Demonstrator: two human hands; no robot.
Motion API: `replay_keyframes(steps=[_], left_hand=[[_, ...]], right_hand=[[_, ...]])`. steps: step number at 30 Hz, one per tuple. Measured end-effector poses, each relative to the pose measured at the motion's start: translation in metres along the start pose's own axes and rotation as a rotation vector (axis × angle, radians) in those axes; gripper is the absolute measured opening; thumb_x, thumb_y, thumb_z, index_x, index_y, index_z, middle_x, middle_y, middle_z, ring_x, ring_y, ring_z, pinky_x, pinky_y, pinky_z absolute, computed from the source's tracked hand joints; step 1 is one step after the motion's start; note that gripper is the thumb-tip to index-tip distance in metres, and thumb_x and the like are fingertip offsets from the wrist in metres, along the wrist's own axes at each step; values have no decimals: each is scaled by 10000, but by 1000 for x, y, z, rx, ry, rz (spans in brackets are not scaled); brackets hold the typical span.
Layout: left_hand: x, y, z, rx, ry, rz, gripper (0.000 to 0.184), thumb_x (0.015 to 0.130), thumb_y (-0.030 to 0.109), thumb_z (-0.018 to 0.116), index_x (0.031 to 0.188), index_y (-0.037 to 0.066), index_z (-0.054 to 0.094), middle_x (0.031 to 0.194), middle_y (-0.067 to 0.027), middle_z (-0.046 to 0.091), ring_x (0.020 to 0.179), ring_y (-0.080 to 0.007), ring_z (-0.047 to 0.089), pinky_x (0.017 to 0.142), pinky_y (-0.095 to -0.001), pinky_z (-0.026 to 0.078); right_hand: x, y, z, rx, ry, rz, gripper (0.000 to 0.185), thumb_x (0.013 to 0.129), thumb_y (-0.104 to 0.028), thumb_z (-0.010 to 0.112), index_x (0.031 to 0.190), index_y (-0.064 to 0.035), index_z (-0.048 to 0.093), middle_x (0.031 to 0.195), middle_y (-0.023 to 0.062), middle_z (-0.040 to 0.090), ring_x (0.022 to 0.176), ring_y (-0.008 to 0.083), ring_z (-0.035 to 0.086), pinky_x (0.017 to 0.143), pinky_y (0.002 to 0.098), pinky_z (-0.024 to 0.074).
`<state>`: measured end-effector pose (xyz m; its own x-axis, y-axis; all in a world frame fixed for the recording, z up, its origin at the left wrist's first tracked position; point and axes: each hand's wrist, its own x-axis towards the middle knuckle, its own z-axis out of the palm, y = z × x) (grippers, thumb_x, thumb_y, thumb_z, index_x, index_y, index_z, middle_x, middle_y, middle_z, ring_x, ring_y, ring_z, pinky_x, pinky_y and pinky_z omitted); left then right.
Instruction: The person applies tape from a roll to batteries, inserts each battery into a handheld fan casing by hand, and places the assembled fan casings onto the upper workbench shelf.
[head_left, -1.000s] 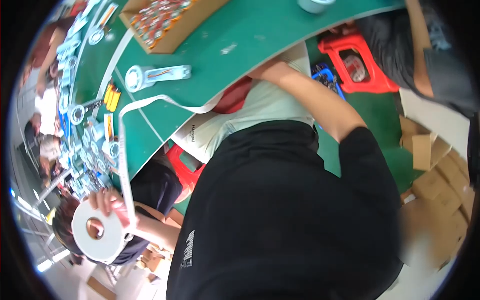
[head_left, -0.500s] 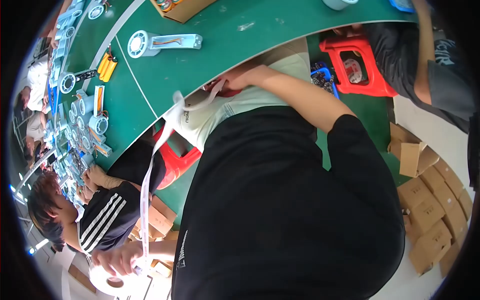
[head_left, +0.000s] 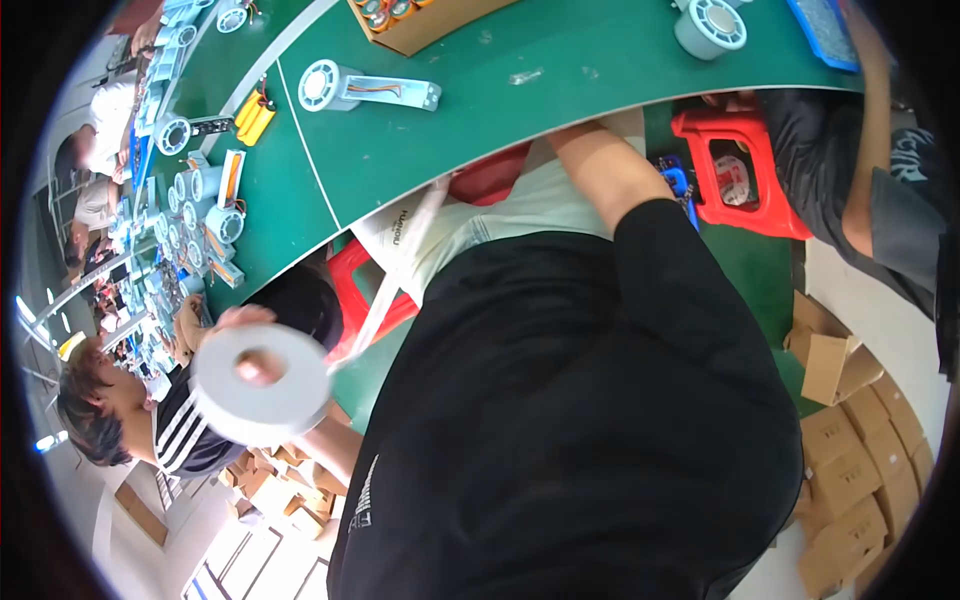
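My left hand (head_left: 246, 317) is closed around a wide white roll of tape (head_left: 220, 395), with a fingertip showing through its core. A loose white strip (head_left: 383, 300) runs from the roll up over my lap towards the table edge. My right forearm (head_left: 605, 175) reaches under the edge of the green table (head_left: 400, 150), which hides my right hand. On the table above lies a light-blue fan-like housing (head_left: 320, 86) with a handle and exposed wires.
Yellow battery packs (head_left: 256, 120) and many light-blue housings (head_left: 205, 185) lie at the left. A cardboard box (head_left: 430, 30) holds orange-wrapped cells. Red stools (head_left: 765, 205), stacked cartons (head_left: 850, 450), a co-worker in a striped sleeve (head_left: 185, 430) and another at right (head_left: 905, 205) surround me.
My left hand has raised the tape roll up and towards the camera. My right hand, seen before at the strip's end by my lap, has gone out of sight under the table.
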<state>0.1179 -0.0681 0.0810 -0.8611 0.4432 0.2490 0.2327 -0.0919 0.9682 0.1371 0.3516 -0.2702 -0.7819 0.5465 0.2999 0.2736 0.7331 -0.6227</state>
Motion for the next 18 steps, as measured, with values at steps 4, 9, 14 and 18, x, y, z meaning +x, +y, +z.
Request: replay_keyframes(steps=[4,9,14,18], left_hand=[[-7,-66,18,-121,169,-203,570,837,229,850,1290,155,511,1331,-145,551,1023,-298,623,947,-440,514],[17,-92,44,-133,201,-97,584,860,113,782,1329,141,435,1335,-154,530,1026,-294,627,949,-436,515],[45,-95,51,-24,189,-51,624,853,-15,692,1363,126,361,1304,-173,528,1010,-288,622,937,-421,516],[53,-105,44,-66,109,-20,661,820,-86,618,1376,116,323,1275,-191,524,1018,-285,610,934,-407,513]], right_hand=[[-10,-25,-20,674,-266,97,631,1064,-511,184,1587,-178,304,1614,102,351,1432,339,384,1213,509,259],[-30,-84,-84,70,-315,-202,422,1014,-241,450,1399,-109,560,1413,143,596,1224,326,608,1078,426,459],[-59,-134,-178,93,-978,-303,314,956,-110,569,1263,-53,530,1271,160,629,1009,385,629,852,466,503],[-46,-179,-214,410,-595,-389,330,866,-67,709,1174,-39,594,1225,105,665,977,317,682,805,392,546]])
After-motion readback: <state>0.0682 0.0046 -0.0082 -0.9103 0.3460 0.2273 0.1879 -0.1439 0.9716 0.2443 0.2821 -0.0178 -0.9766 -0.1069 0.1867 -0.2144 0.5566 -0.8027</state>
